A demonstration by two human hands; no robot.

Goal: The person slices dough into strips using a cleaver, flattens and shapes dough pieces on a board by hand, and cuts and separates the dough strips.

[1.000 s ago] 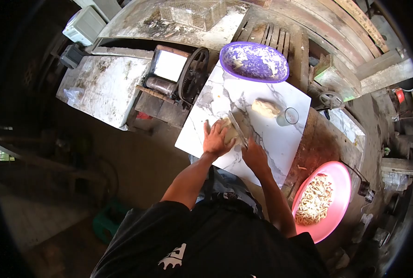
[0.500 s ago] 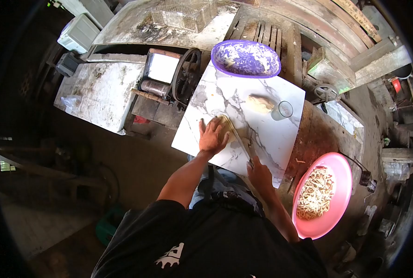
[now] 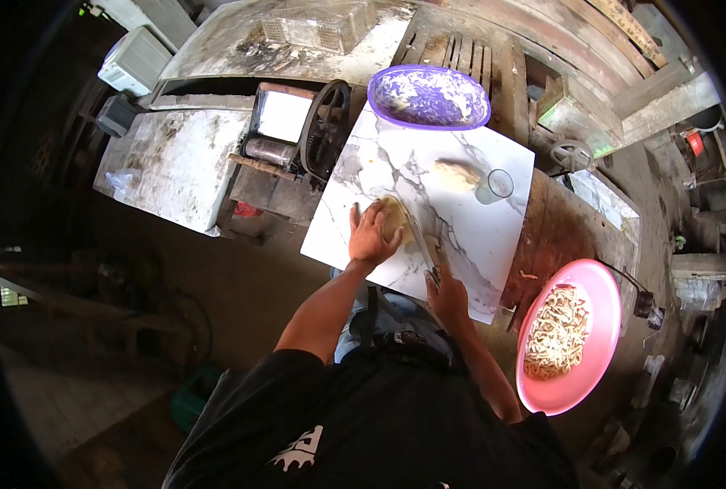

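Note:
My left hand [image 3: 371, 236] lies with spread fingers on a flat piece of dough [image 3: 394, 218], near the front left of the marbled board [image 3: 481, 244]. My right hand [image 3: 447, 295] grips the handle of a knife [image 3: 421, 244], whose blade runs along the right side of the dough. A larger lump of dough [image 3: 456, 174] rests farther back on the board, and a clear glass [image 3: 494, 187] stands just to its right.
A purple basin [image 3: 429, 97] with pale residue sits at the board's back edge. On the right is a pink basin [image 3: 604, 326] holding many short strips. A roller machine with a large wheel [image 3: 324, 130] stands at the left. Behind it lies a wire basket [image 3: 318, 28].
The view has shifted, so the board and basins appear slightly higher and farther left. My right hand and the knife have moved a little relative to the dough. My left hand stays on the dough.

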